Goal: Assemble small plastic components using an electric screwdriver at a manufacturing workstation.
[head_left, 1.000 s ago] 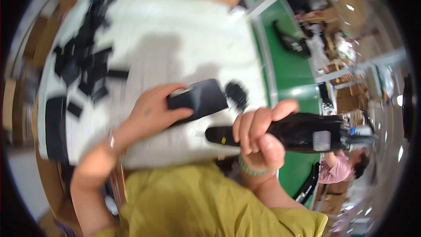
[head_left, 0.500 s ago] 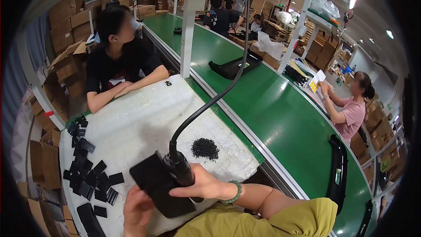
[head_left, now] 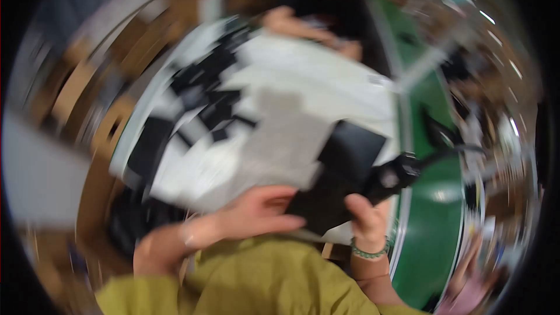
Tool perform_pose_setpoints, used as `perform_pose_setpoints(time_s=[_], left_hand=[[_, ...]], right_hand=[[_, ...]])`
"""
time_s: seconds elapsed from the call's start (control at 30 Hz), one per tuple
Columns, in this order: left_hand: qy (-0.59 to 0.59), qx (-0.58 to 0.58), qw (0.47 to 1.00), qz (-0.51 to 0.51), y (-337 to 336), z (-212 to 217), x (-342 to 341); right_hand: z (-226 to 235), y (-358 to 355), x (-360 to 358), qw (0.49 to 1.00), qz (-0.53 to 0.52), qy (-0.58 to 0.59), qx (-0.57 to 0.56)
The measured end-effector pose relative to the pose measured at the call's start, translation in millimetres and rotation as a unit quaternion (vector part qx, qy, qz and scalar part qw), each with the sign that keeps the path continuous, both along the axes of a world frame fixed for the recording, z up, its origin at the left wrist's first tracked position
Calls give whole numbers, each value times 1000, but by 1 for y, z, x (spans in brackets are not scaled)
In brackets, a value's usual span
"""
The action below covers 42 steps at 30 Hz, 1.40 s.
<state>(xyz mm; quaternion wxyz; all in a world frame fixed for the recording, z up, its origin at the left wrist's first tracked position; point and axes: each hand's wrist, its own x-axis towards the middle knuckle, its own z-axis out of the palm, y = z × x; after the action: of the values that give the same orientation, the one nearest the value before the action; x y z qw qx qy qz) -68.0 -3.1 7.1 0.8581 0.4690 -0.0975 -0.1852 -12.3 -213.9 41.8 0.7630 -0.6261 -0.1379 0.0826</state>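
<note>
Head motion blurs the view. A flat black plastic panel [head_left: 333,184] is held tilted over the near side of the white-topped table [head_left: 350,87]. My left hand [head_left: 262,213] grips its near left edge between thumb and fingers. My right hand [head_left: 370,221], with a green bead bracelet at the wrist, is closed round a black corded tool [head_left: 392,176] that looks like an electric screwdriver. Its thumb lies against the panel's right side. The tool's tip is hidden, and its black cord [head_left: 452,151] runs off to the right.
Black plastic pieces [head_left: 216,108] lie scattered along the table's left side, with a larger black part [head_left: 150,146] nearer me. A person's forearms [head_left: 309,30] rest on the far edge. A green conveyor belt [head_left: 429,216] runs along the right; cardboard boxes [head_left: 76,90] stand left.
My view has swung left, so the table and belt appear turned. My hands, the panel and the screwdriver now sit farther right in view. The pile of tiny black parts no longer shows.
</note>
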Motion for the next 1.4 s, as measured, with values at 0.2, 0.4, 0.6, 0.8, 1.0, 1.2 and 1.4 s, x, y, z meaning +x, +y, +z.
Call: perform_pose_setpoints(time_s=[0.2,0.4,0.6,0.8,1.0,1.2,1.4], left_hand=[[-22,110,954,278,64,-1,-50],[113,147,811,554,174,-22,-112],[233,228,788,522,190,-54,-110],[92,107,705,695,167,-73,-176],[182,32,584,791,210,-155,-274],[270,171,580,749,175,-167,-210],[-49,334,606,720,105,-72,-128]], right_hand=[[-14,9,7,994,63,58,64],[-16,-5,22,992,16,72,103],[-15,4,23,983,75,86,145],[-11,-11,38,981,105,67,146],[-16,-3,53,981,132,83,115],[-8,18,39,958,174,72,218],[4,37,55,924,185,109,315]])
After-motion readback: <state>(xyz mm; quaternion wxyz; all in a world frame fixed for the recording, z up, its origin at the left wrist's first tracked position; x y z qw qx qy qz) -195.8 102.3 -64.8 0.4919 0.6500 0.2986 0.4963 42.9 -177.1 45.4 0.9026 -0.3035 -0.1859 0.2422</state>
